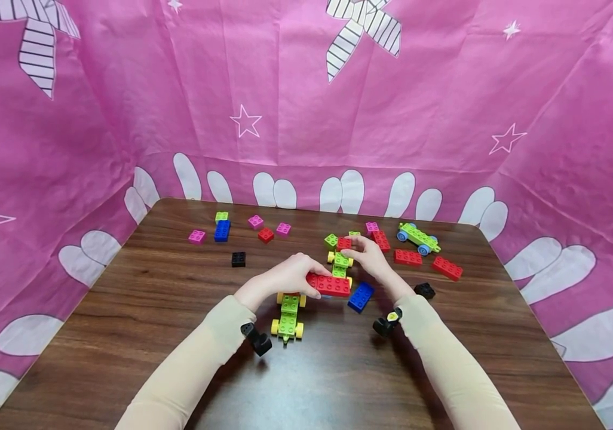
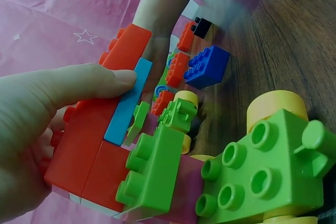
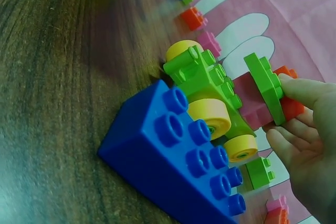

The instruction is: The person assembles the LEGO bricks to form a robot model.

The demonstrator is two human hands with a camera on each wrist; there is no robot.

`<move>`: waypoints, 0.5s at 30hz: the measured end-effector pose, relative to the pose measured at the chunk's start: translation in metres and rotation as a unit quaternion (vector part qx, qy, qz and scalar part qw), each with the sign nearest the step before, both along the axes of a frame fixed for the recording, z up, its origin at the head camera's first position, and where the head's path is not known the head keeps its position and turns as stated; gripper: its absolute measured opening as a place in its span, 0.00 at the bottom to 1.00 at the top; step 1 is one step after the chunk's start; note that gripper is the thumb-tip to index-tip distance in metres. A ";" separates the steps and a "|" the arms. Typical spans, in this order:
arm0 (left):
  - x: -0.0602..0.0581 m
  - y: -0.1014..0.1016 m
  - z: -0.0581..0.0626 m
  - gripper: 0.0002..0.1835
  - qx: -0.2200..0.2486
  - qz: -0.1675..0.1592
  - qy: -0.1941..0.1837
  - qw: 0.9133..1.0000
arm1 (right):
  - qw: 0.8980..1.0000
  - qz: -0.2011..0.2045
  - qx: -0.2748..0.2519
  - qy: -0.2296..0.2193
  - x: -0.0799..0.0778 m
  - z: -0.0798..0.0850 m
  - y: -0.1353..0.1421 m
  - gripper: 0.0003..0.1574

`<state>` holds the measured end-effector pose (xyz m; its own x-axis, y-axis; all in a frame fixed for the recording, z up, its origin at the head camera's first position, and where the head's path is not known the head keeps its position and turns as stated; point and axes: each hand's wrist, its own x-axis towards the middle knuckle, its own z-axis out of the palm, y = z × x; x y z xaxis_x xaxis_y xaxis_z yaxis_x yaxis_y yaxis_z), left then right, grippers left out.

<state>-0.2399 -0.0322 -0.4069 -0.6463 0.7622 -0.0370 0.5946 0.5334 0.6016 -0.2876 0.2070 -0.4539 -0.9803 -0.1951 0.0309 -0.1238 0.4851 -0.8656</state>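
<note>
My left hand [image 1: 296, 275] grips a row of red bricks [image 1: 333, 285], with a thin light blue plate [image 2: 128, 108] on its underside. These bricks reach out over the far end of the near toy car [image 1: 287, 322], lime green on yellow wheels; a green studded piece [image 2: 155, 171] shows close beneath them in the left wrist view. Farther off, my right hand [image 1: 367, 254] pinches a small red brick [image 1: 344, 243]. It sits against a green plate [image 3: 265, 87] above a pink brick [image 3: 247, 98] on the second green car [image 3: 210, 82].
Beside the second car lies a blue brick [image 1: 361, 297]. Red bricks [image 1: 407, 257], a black brick [image 1: 424, 291] and a green car base with blue wheels [image 1: 418, 237] are on the right. Several small bricks, among them a black one [image 1: 238, 259], lie at the back left.
</note>
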 end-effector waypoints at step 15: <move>0.002 -0.010 0.008 0.24 0.008 0.007 0.001 1.000 | 0.999 -0.004 -0.002 0.042 0.006 -0.001 -0.002 0.28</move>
<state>-0.2383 -0.0423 -0.3990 -0.6565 0.7540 -0.0235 0.5888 0.5317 0.6088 -0.2813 0.2055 -0.4549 -0.9759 -0.1867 0.1133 -0.1916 0.4830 -0.8544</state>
